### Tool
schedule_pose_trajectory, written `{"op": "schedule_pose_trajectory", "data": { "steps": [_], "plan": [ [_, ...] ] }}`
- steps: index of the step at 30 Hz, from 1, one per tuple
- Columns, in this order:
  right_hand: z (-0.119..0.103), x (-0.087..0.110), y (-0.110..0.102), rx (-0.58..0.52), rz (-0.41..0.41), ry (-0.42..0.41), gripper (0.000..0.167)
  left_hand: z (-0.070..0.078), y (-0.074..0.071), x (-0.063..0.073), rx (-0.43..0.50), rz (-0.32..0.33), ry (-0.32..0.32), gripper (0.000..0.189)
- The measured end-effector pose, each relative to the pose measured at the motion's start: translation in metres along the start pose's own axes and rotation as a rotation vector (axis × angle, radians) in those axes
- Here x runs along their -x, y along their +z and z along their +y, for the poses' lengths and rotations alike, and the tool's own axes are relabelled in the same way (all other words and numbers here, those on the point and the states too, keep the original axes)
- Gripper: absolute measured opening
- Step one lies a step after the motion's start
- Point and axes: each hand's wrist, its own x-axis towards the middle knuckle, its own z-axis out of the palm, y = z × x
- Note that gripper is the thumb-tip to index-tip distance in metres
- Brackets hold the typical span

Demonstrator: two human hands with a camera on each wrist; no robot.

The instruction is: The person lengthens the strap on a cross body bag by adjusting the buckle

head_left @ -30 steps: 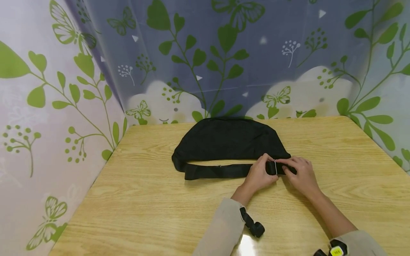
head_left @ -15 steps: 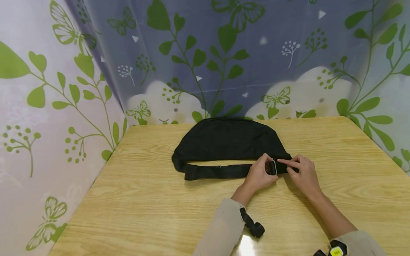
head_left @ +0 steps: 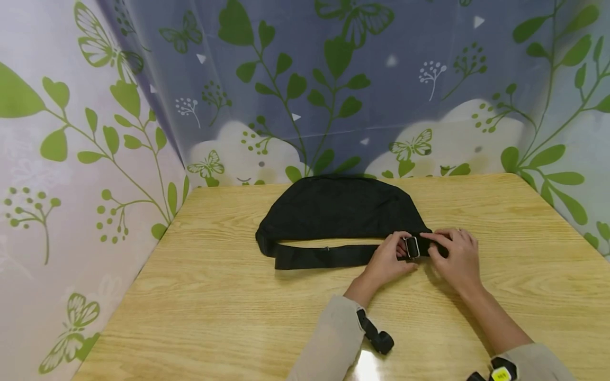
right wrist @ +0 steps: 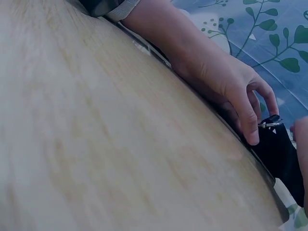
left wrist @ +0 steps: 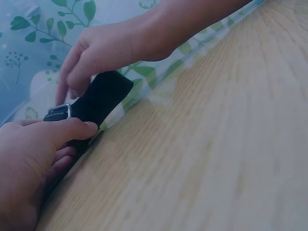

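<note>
A black waist bag (head_left: 340, 209) lies flat at the back of the table, its strap (head_left: 324, 256) stretched along its front side. The strap's metal slide buckle (head_left: 412, 247) is near the right end of the bag. My left hand (head_left: 387, 260) grips the strap just left of this buckle, thumb on the near side and fingers on the far side. To the right of the buckle, my right hand (head_left: 458, 259) pinches the strap. In the left wrist view a raised fold of strap (left wrist: 103, 96) stands up beside the right hand's fingers.
The wood-grain table (head_left: 214, 312) meets a patterned cloth backdrop (head_left: 295, 79) along its back and sides. Black bands (head_left: 376, 333) with small devices are strapped at both sleeves.
Both hands have shifted slightly to the right, and the buckle has moved right with them. The bag itself stays in place.
</note>
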Motion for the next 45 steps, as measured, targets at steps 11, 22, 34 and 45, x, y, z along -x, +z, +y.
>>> {"op": "schedule_pose_trajectory", "data": {
  "steps": [11,22,34,45],
  "plan": [
    [-0.0027,0.0026,0.0036,-0.092,-0.200,-0.104,0.054,0.0003,-0.0001,-0.0010,-0.064,-0.039,-0.003,0.051],
    [-0.0051,0.0023,0.0051,-0.070,-0.245,-0.017,0.060,0.0001,-0.0006,0.0010,-0.088,0.032,0.010,0.031],
    [-0.0054,0.0041,0.0065,-0.115,-0.190,0.017,0.057,0.0012,-0.0014,-0.0003,-0.274,0.280,-0.070,0.010],
    [-0.0089,0.0022,0.0043,-0.205,-0.124,0.035,0.060,0.0010,-0.0028,0.0015,-0.194,0.307,-0.037,0.013]
  ]
}}
